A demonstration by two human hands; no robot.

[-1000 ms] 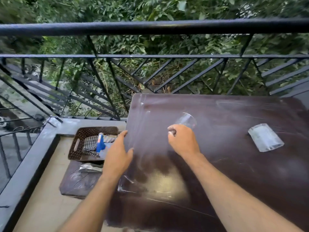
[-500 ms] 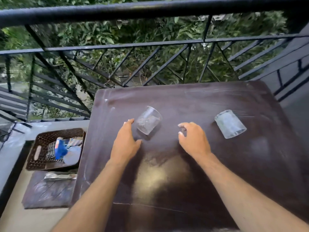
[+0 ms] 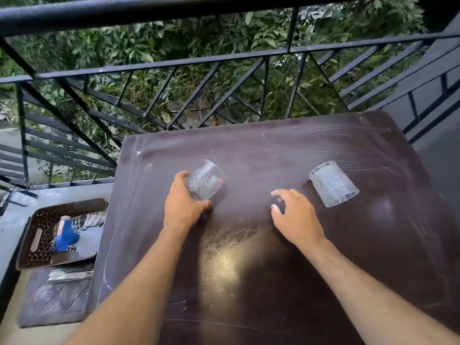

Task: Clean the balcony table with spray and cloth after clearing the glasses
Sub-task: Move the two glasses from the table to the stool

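Glass tumbler (image 3: 207, 180), light, slick and breakable, is sitting on the brown table (image 3: 286, 257); the left hand (image 3: 183, 204) is wrapping its side, a sound hold, while the right hand (image 3: 295, 215) is hovering loose-fingered near the second glass (image 3: 333, 183).

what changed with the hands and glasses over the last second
The right hand let go of the clear glass and now hovers open; the left hand came off the table edge and took hold of it. The frosted glass stayed put, as did the basket.

Two glasses on the table (image 3: 273, 282) — basket (image 3: 37, 245) beside it, left.
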